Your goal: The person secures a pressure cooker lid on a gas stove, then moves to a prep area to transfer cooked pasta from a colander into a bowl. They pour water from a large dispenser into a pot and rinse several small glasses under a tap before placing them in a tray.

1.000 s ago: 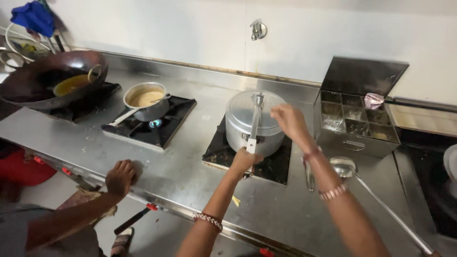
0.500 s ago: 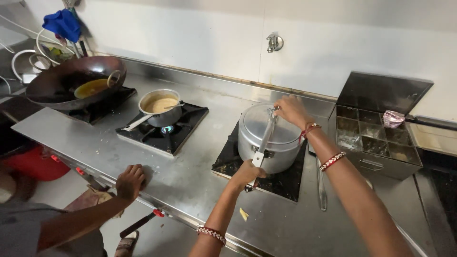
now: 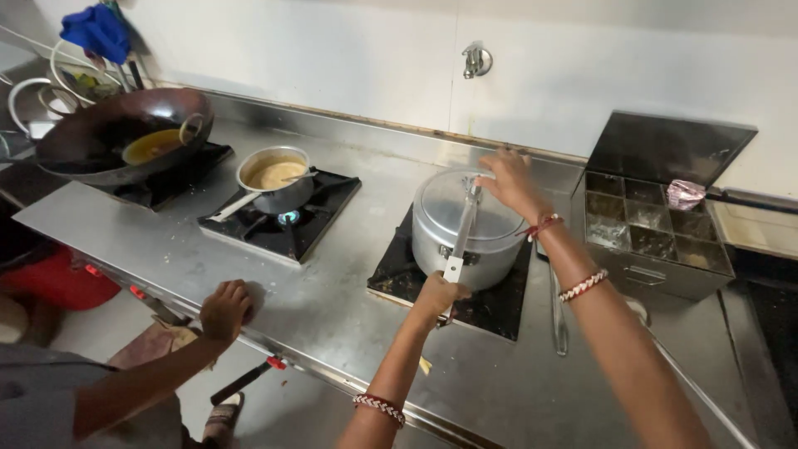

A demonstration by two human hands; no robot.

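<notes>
now gripping the pressure cooker (image 3: 465,229) handle with left hand (image 3: 438,295), right hand (image 3: 509,179) shifting onto the lid's far rim, closing around it.

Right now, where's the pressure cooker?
In the head view the pressure cooker sits on the right-hand burner, between the saucepan and the open spice box; the left hand holds its handle.

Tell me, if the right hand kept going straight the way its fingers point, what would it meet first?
The right hand rests at the far rim of the pressure cooker, fingers aimed away; next comes probably the steel backsplash, then the wall, though depth is unclear.
</notes>
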